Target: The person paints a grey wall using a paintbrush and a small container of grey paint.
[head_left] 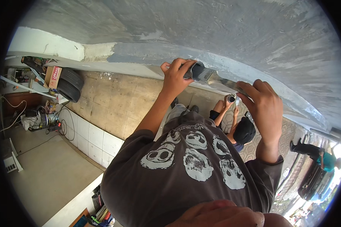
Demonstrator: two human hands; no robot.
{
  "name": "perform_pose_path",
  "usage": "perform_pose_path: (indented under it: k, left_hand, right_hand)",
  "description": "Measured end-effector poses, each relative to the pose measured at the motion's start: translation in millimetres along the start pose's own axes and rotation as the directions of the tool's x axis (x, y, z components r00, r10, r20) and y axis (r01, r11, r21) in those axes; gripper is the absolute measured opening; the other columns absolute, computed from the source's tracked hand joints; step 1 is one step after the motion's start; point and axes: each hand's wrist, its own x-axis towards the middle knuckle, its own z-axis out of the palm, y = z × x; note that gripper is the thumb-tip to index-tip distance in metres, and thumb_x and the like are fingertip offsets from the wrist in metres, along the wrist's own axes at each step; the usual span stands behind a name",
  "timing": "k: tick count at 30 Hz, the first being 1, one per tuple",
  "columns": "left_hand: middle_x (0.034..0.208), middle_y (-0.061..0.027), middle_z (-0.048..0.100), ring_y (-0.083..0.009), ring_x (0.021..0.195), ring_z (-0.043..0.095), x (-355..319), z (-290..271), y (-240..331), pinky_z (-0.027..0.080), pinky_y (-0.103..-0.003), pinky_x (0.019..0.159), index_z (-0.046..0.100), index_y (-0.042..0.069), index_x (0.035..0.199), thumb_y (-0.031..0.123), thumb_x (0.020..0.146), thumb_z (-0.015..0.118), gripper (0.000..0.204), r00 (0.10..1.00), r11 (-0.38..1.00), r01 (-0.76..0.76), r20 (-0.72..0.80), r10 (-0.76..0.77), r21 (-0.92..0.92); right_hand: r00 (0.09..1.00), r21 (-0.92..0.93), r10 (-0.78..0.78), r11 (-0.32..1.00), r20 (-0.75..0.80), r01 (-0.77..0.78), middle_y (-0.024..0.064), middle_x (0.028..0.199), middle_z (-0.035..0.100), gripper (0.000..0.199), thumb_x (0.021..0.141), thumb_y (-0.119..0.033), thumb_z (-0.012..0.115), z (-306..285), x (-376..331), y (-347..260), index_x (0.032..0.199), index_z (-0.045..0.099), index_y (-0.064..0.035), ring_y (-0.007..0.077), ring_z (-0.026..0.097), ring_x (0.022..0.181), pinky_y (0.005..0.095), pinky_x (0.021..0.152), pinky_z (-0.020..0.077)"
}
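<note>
My left hand [175, 75] is wrapped round a dark open cup [195, 71] with grey smears at its mouth, held against the edge of a grey-coated wall ledge [155, 54]. To its right, my right hand [262, 102] pinches the end of a thin, flat scraper [225, 82]. The scraper's other end reaches toward the cup's mouth, close under the ledge. Whether it touches the cup, I cannot tell. The fingertips of my right hand are bent round the scraper's end.
Below, a co-worker in a black cap [244, 130] holds a round container [230, 99] and a small flat tool. Stacked tyres [70, 85] and a red-and-white box [53, 76] stand at left. Another person [327, 160] is near a dark vehicle [314, 183] at far right.
</note>
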Motion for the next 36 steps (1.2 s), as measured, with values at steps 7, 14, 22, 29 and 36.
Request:
perform_pose_path:
  k: [7,14,22,29,36]
  left_hand:
    - [0.114,0.0073,0.065,-0.0108,0.109,0.061,-4,5,5,0.025,-0.041,0.093,0.071,0.021,0.126,0.024,0.063,0.092,0.067,0.999,0.998,-0.040,0.006,0.041,-0.040]
    - [0.112,0.0068,0.065,-0.0111,0.107,0.060,-4,1,-4,0.024,-0.041,0.093,0.071,0.020,0.128,0.021,0.062,0.092,0.069,1.000,0.999,-0.005,-0.024,0.004,-0.041]
    - [0.111,0.0060,0.064,-0.0117,0.107,0.059,-8,-2,-9,0.025,-0.041,0.093,0.070,0.019,0.127,0.025,0.061,0.093,0.070,1.000,0.999,0.008,0.018,-0.007,-0.052]
    - [0.111,0.0049,0.062,-0.0126,0.107,0.059,-15,-4,-15,0.025,-0.042,0.093,0.070,0.019,0.128,0.024,0.061,0.093,0.071,0.998,0.998,0.058,0.004,-0.058,-0.032]
    - [0.112,0.0059,0.062,-0.0130,0.108,0.061,-18,-11,-17,0.025,-0.042,0.093,0.070,0.021,0.128,0.022,0.062,0.092,0.069,0.999,0.999,0.031,0.010,-0.030,-0.016]
  right_hand:
    - [0.995,-0.048,0.051,0.998,0.085,-0.047,0.0041,0.082,0.059,0.024,0.086,-0.028,0.076,21,12,-13,0.108,0.075,-0.0175,0.0246,0.065,0.078,0.0397,0.063,0.0511]
    - [0.998,-0.037,0.050,0.998,0.046,-0.048,0.0041,0.080,0.061,0.021,0.088,-0.030,0.075,22,15,-19,0.105,0.075,-0.0186,0.0255,0.067,0.075,0.0401,0.061,0.0512]
    - [0.998,0.020,0.007,1.000,0.057,-0.008,0.0049,0.078,0.062,0.018,0.089,-0.029,0.074,25,22,-18,0.104,0.076,-0.0182,0.0282,0.066,0.073,0.0413,0.062,0.0509]
    - [1.000,0.124,-0.003,0.992,0.028,-0.001,0.0060,0.077,0.062,0.023,0.088,-0.032,0.076,15,20,0,0.103,0.078,-0.0153,0.0271,0.066,0.075,0.0408,0.062,0.0513]
    - [0.998,0.161,0.069,0.985,0.003,-0.069,0.0074,0.073,0.064,0.023,0.088,-0.035,0.077,11,14,13,0.096,0.080,-0.0134,0.0304,0.065,0.066,0.0409,0.059,0.0486]
